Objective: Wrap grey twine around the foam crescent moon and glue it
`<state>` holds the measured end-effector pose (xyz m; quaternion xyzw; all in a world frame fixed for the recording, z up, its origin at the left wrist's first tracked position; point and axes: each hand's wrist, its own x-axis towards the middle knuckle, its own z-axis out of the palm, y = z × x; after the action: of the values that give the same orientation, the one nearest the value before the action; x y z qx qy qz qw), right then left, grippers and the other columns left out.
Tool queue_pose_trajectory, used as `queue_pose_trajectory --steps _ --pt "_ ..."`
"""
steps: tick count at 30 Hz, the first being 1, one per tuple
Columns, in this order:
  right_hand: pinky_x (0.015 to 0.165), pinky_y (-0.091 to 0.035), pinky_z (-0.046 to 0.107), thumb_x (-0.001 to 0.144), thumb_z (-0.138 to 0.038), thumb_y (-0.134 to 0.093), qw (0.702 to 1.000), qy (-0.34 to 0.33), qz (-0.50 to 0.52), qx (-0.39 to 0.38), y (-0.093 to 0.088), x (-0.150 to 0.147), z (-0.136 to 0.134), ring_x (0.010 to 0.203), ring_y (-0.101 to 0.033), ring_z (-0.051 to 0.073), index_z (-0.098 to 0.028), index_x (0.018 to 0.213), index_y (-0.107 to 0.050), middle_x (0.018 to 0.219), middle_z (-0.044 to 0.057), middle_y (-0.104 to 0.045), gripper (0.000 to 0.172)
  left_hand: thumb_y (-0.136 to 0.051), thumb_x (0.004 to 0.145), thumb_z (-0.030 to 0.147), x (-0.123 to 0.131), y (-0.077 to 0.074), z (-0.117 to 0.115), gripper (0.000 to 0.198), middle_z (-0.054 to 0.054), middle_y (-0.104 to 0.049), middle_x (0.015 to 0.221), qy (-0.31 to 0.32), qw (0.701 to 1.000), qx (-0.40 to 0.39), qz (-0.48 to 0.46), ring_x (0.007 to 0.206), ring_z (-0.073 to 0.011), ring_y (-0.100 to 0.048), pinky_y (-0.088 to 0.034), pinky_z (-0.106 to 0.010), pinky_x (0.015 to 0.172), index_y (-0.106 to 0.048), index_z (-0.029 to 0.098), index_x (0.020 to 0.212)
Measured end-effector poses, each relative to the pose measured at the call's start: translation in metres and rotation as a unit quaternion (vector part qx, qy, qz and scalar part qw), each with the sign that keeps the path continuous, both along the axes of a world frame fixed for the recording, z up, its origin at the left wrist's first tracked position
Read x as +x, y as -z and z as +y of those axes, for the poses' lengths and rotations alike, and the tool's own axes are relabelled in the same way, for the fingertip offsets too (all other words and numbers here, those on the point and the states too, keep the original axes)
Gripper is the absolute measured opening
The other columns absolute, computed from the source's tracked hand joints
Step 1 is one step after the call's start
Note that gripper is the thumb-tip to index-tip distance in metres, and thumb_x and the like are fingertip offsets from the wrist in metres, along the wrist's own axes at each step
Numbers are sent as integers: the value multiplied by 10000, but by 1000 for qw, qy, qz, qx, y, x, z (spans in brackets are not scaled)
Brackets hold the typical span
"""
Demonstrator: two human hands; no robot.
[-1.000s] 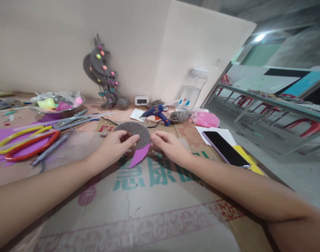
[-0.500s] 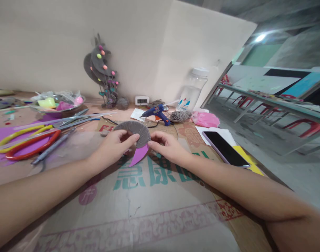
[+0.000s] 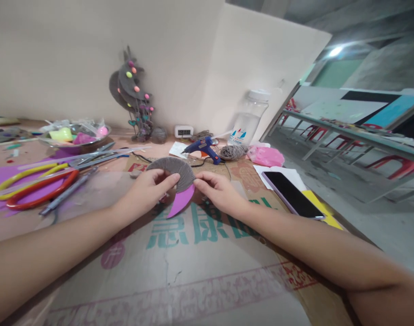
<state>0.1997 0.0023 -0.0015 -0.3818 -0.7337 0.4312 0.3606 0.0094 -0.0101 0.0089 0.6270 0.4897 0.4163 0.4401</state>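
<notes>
My left hand [image 3: 155, 186] is closed on a crescent [image 3: 185, 174], its thumb on the front face and its fingers partly hidden behind. Grey yarn wraps the upper part of the crescent in close rows, while the pointed lower end shows bare purple [image 3: 180, 202]. At the crescent's right edge, where the wrapping stops, my right hand [image 3: 215, 188] pinches with thumb and fingertips. A thin grey strand of yarn [image 3: 230, 173] runs down behind that hand from the ball of grey yarn [image 3: 233, 152]; the bit inside the pinch is hidden.
Behind lie a blue glue gun [image 3: 204, 147], a small digital clock [image 3: 183, 131] and a water bottle [image 3: 249, 118]. Scissors [image 3: 40, 192], a pen [image 3: 69, 190] and a metal bowl [image 3: 74, 144] are left. A phone [image 3: 291, 194] lies right. A decorated grey moon [image 3: 132, 90] leans on the wall.
The right fingertips have shifted slightly along the crescent's right edge, and a little more of the purple shows beside them. The left hand keeps its hold.
</notes>
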Motion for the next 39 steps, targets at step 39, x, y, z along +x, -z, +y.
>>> queue_pose_trajectory --steps 39 --pt "439 -342 186 863 -497 -457 909 -184 -357 -110 -55 66 41 449 -435 48 -156 1083 -608 684 6 -620 432 -585 770 347 -1 8 6 251 27 -545 560 -79 985 -39 -148 460 -91 -515 -388 -184 426 -488 177 612"
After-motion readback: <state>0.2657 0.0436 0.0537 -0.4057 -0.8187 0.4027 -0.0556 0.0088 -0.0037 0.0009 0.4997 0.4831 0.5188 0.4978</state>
